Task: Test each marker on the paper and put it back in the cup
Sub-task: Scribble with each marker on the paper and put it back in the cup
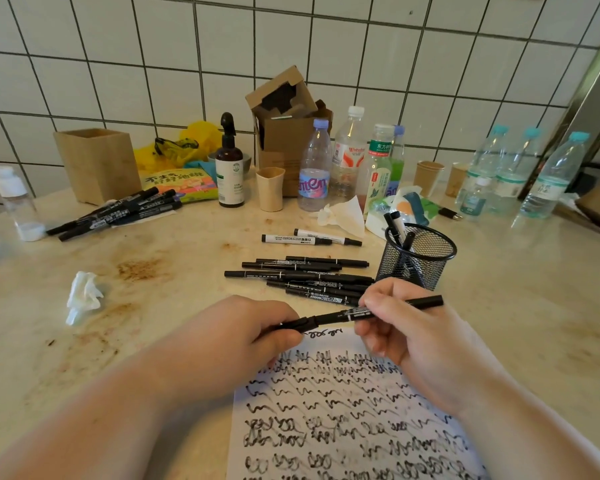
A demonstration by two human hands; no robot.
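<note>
Two bare hands hold one black marker (340, 317) horizontally above the top edge of the paper (343, 420). Left hand (236, 327): fingers curled round the marker's left end, at the cap. Right hand (399, 327): fingers and thumb pinching the barrel near its middle, the right end of the marker sticking out past the knuckles. Paper: white sheet, lying on the beige stained table (174, 271) between the forearms, covered in rows of black scribbles. Cup (417, 258): black wire mesh, upright, just beyond the right hand, holding a few markers that stand tilted. Loose black markers (305, 278): a cluster lying flat on the table, between the cup and the left hand. Two white-barrelled markers (309, 238): lying side by side behind that cluster. Second pile of black markers (118, 213): far left, in front of a wooden box (97, 164). Crumpled tissue (84, 296): left of the hands, well apart. Back row against the white tiled wall (291, 39): brown spray bottle (229, 168), open cardboard box (288, 112), several plastic bottles (347, 157), paper cups (428, 176).
</note>
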